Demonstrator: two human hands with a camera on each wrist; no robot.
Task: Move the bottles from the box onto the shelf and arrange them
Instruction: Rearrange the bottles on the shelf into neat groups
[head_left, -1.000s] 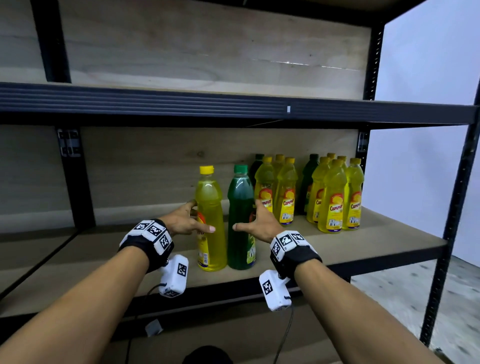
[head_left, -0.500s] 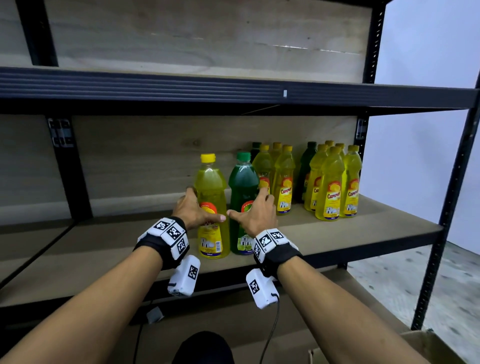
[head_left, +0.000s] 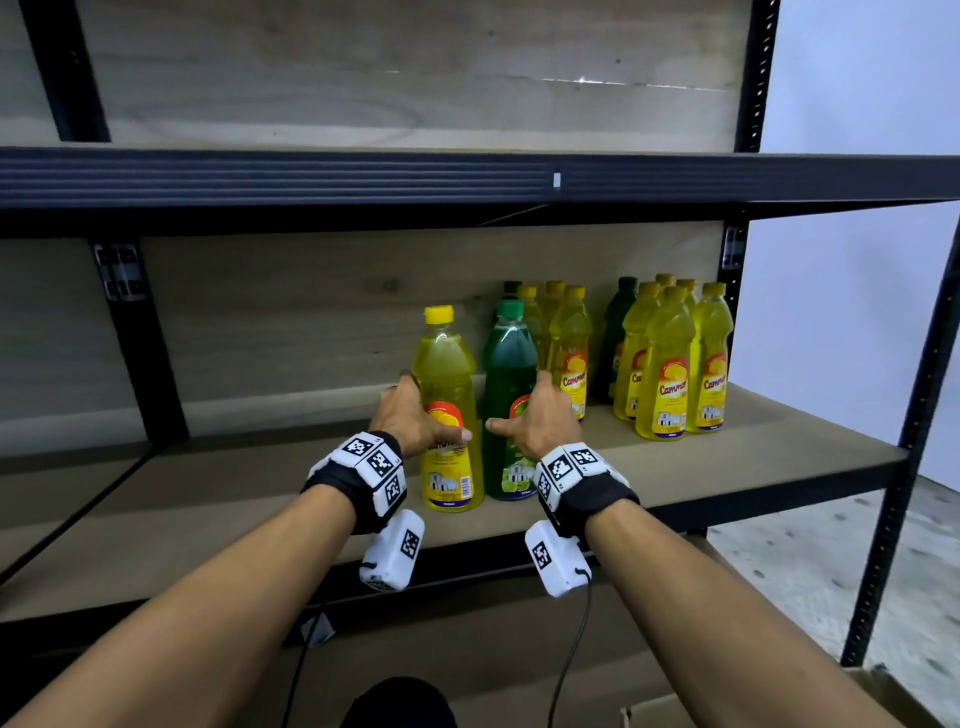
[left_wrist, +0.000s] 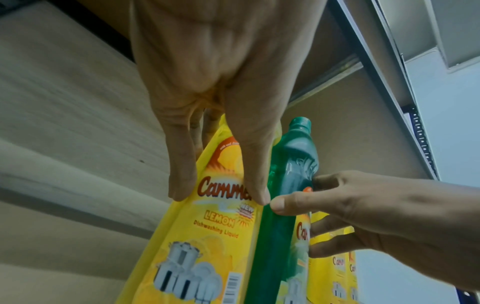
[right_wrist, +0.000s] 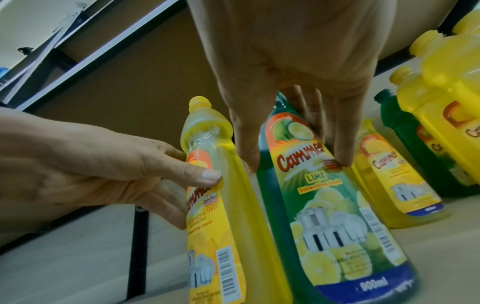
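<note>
A yellow lemon bottle (head_left: 447, 364) and a green lime bottle (head_left: 509, 358) stand upright side by side near the front of the wooden shelf (head_left: 260, 499). My left hand (head_left: 415, 421) grips the yellow bottle at label height, thumb across its front and fingers behind. My right hand (head_left: 535, 421) grips the green bottle the same way. In the left wrist view my left hand (left_wrist: 221, 195) holds the yellow bottle (left_wrist: 207, 236) beside the green bottle (left_wrist: 293, 164). In the right wrist view my right hand (right_wrist: 296, 162) holds the green bottle (right_wrist: 324, 226).
Several yellow and green bottles (head_left: 670, 364) stand grouped at the back right of the same shelf. Black uprights (head_left: 914, 441) and the upper shelf's beam (head_left: 363, 179) frame the bay. A cardboard box corner (head_left: 649, 712) shows at the bottom right. Bare board lies to the left.
Both bottles have turned so their labels face front, and they stand a little deeper on the shelf. My hands stay on them.
</note>
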